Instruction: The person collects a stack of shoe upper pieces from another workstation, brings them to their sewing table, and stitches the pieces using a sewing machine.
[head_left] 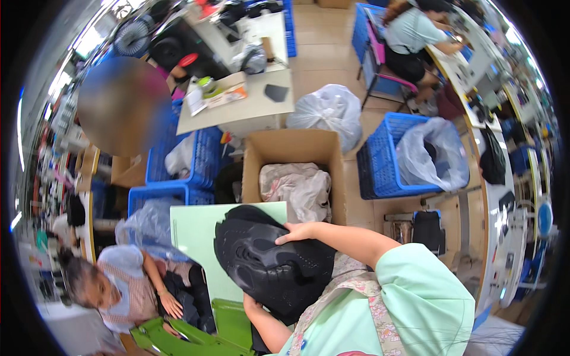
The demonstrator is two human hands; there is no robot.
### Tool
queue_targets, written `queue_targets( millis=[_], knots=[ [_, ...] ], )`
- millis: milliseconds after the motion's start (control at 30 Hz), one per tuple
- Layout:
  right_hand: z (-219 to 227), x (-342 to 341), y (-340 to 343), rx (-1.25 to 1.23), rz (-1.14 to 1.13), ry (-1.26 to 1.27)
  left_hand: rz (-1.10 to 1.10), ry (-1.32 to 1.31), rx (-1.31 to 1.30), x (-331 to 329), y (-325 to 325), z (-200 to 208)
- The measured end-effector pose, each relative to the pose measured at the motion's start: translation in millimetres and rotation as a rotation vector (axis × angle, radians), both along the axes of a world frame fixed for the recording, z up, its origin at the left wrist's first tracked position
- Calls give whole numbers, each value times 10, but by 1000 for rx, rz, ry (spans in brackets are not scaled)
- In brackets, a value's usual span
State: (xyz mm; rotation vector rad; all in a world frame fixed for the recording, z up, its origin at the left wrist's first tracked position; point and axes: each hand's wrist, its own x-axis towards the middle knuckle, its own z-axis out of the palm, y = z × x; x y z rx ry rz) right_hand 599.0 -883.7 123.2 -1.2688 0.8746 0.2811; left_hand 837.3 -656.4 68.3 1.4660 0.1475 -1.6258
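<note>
A stack of flat black shoe uppers [270, 261], with moulded patterns and small perforations, is held in front of my body above a pale green tabletop. My right hand [297, 232] grips its far right edge, thumb on top and the other fingers hidden beneath. At the near left edge, my left hand [252, 305] holds the stack from below; most of its fingers are covered by the uppers. The pale green tabletop [190, 228] shows to the left of the stack.
Ahead stands an open cardboard box [252, 160] holding whitish plastic. Blue crates [386, 160] with clear bags flank it. A co-worker [119, 285] sits close at left beside a green plastic piece [231, 317]. Another person [409, 35] sits far right. A white table [270, 110] stands beyond.
</note>
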Motion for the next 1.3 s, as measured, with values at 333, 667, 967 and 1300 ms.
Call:
queue_targets(
  millis=[333, 667, 967, 1300],
  knots=[
    [-74, -473, 184, -166, -237, -218, -769, 93, -127, -1335, -1968, -45],
    [508, -2160, 271, -260, -618, -360, -1176, 127, -272, -3443, -2674, 241],
    [612, -4167, 901, -392, -956, -195, -1387, 121, -394, -5296, -2758, 591],
    [663, -5431, 1554, -372, -1447, -234, -1446, 61, -394, -6052, -2625, 699]
  ],
)
